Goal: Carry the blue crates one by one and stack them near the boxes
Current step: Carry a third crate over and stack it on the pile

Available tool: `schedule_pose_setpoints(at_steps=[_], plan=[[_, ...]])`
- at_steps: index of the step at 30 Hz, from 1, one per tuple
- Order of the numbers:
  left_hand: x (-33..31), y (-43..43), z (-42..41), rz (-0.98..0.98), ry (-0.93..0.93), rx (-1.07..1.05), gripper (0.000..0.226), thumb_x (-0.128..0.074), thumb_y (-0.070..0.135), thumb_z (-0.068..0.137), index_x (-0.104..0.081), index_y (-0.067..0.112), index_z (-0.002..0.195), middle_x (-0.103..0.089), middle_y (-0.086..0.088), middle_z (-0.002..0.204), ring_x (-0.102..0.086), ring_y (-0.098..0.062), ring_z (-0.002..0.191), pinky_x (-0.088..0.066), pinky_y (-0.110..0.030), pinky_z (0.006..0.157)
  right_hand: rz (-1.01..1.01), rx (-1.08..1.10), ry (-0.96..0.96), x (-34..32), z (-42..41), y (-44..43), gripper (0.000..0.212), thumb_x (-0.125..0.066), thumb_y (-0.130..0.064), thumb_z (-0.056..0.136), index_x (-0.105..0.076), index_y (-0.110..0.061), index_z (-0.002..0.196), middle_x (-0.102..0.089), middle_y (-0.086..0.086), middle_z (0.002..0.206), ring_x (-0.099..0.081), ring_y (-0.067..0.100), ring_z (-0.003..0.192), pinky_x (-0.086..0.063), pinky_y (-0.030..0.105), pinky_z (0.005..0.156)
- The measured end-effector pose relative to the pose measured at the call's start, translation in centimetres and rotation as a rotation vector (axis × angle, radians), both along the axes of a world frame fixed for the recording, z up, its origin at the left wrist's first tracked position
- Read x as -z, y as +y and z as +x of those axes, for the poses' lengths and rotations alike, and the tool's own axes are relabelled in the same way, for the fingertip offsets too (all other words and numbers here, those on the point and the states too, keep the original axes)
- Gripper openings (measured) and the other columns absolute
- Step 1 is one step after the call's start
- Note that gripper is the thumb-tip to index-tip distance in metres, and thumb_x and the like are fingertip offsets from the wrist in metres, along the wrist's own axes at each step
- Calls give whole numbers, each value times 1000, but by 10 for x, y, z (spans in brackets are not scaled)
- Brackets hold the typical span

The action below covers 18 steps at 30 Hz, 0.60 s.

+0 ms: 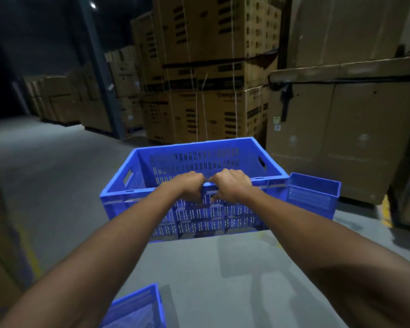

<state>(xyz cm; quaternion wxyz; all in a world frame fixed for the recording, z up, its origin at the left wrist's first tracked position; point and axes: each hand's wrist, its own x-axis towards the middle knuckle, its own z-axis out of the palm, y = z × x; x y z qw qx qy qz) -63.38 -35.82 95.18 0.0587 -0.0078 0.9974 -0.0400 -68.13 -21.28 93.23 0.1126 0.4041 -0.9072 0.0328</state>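
Observation:
A large blue slotted crate (246, 159) is held out in front of me above the grey floor, its open top facing up and empty. My left hand (191, 185) and my right hand (232, 184) grip the middle of its near rim side by side, fingers curled over the edge. A second blue crate (314, 192) stands just behind and to the right, close to the cardboard boxes. A third blue crate (137, 308) shows part of its rim at the bottom edge, below my left forearm.
Tall stacks of strapped cardboard boxes (211, 79) rise ahead, and a big carton (346, 129) stands to the right. A dark steel column (100, 67) is at the left of the stacks. The concrete aisle (45, 174) runs off to the left. Yellow floor marking (386, 211) lies at right.

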Motion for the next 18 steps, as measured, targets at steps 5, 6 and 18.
schedule_pose_setpoints(at_steps=[5, 6, 18], plan=[[-9, 10, -86, -63, 62, 70, 24, -79, 29, 77, -56, 22, 79, -57, -2, 82, -55, -23, 73, -48, -37, 64, -32, 67, 18, -6, -78, 17, 36, -75, -48, 80, -66, -32, 112, -67, 2, 96, -64, 27, 93, -43, 35, 69], [-12, 11, -102, -64, 67, 80, 25, -79, 29, 77, -55, 24, 77, -56, -1, 81, -55, -22, 72, -48, -37, 63, -42, 76, 15, -7, -93, 19, 36, -74, -48, 80, -66, -32, 112, -67, 3, 98, -64, 28, 94, -43, 35, 69], [-15, -14, -333, -97, -4, 219, 33, -83, 32, 72, -61, 17, 91, -60, -3, 91, -58, -23, 80, -48, -33, 67, 6, 286, -239, -7, -307, 0, 49, -74, -58, 76, -48, -20, 94, -54, 1, 96, -53, 24, 86, -41, 38, 69]])
